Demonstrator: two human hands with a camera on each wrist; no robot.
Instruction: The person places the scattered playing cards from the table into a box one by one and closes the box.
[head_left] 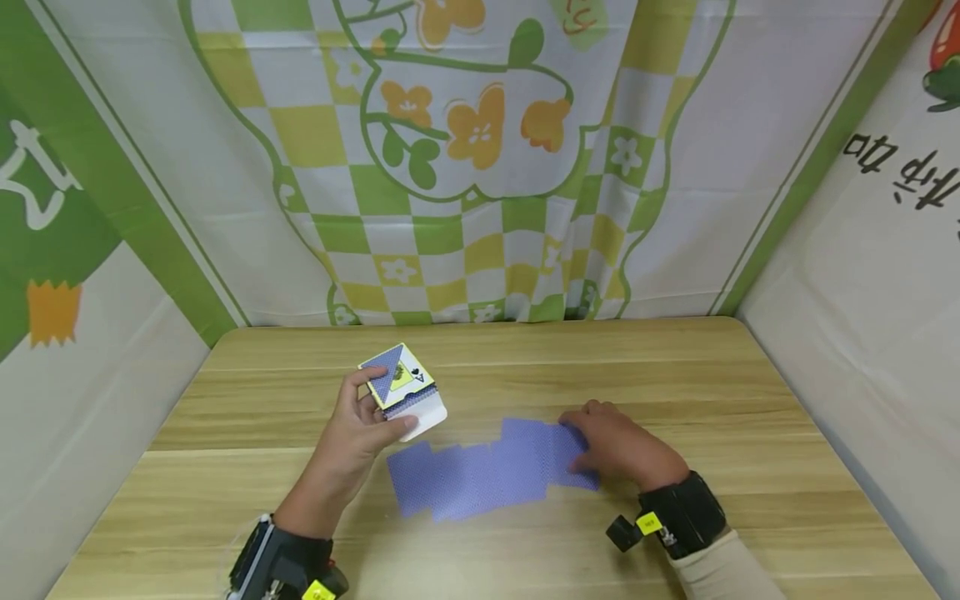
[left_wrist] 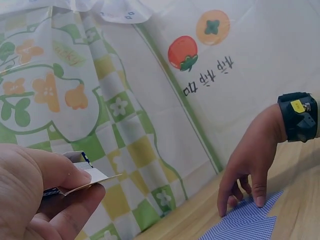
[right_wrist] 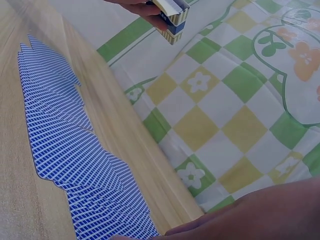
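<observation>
In the head view my left hand (head_left: 352, 450) holds a playing-card box (head_left: 405, 379) above the table, thumb on its white flap and fingers along its side. The box's patterned face shows an ace and a yellow panel; its flap (left_wrist: 95, 179) stands out from the mouth in the left wrist view. Face-down blue playing cards (head_left: 480, 479) lie in an overlapping, uneven row. At the row's right end, my right hand (head_left: 626, 446) grips the last cards, fingertips at the far edge and thumb at the near edge. Only part of that hand shows in the right wrist view.
The cards lie on a light wooden table (head_left: 240, 483). A green-and-yellow checked curtain (head_left: 465, 250) hangs behind its far edge, and printed white cloth walls (head_left: 847, 333) stand at both sides. Each wrist wears a black strapped camera (head_left: 682, 512).
</observation>
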